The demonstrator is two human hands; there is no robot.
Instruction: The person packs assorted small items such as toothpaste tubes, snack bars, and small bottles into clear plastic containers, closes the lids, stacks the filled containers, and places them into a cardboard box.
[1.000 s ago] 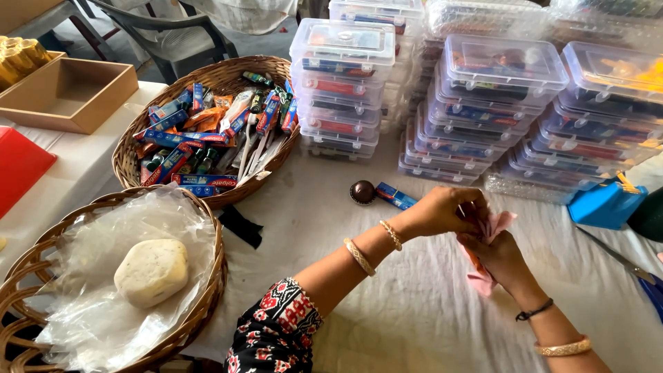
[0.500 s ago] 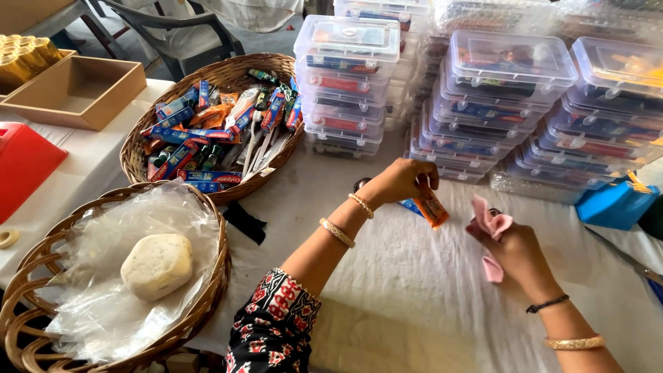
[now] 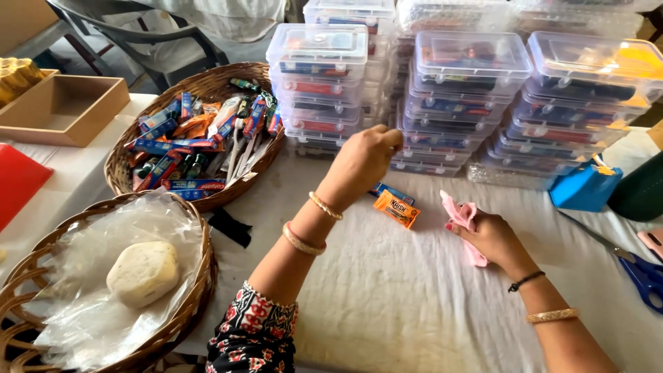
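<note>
So the pink cloth (image 3: 464, 220) is sitting bunched up in the right hand (image 3: 489, 235), fingers curling tight around it so one end is sticking up above the knuckles and the other is poking out below, down against the white tablecloth (image 3: 414, 304). Just to the left of it an orange snack packet (image 3: 396, 208) is lying flat on the cloth, not being touched by anyone, with a small blue packet (image 3: 387, 190) peeking out right behind it. The left hand (image 3: 364, 160) is hovering above those two, fingers folding in loosely toward the palm; can't tell if anything small is tucked inside, it's looking empty from here. Behind the hands, stacks of clear plastic boxes (image 3: 456, 90) with lids are lining up along the back of the table, each one showing colourful stuff inside. Off to the left a wicker basket (image 3: 148, 138) is overflowing with toothpaste boxes, toothbrushes and little packets, and nearer the camera a second wicker basket (image 3: 186, 304) lined with clear plastic is holding a pale bar of soap (image 3: 143, 272). Far right, a blue box (image 3: 583, 186) and blue-handled scissors (image 3: 639, 269) are lying on the cloth.
</note>
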